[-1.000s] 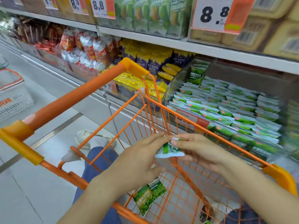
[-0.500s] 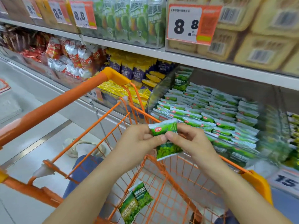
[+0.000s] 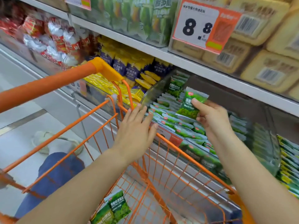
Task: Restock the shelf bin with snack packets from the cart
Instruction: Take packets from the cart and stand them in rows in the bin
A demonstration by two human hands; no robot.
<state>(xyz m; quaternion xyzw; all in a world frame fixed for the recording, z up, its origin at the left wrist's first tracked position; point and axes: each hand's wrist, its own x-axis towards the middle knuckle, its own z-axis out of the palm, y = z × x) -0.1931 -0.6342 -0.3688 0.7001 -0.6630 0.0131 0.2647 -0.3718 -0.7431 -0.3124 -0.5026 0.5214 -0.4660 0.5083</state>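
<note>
Reaching past the orange cart (image 3: 68,81), aim for the shelf bin (image 3: 161,89) of green packets. The left hand (image 3: 135,130) hovers spread and empty over the cart's rim; the right hand (image 3: 212,120) pinches one snack packet (image 3: 192,102) above the bin and should lay it flat on the rows.

Both forearms were bare and extended forward. Left hand (image 3: 135,126) was held flat, palm down, fingers straight and slightly spread, gripping nothing. Right hand (image 3: 213,120) was raised higher, thumb and curled fingers pinching a snack packet (image 3: 191,102), thumb across its front face.
</note>
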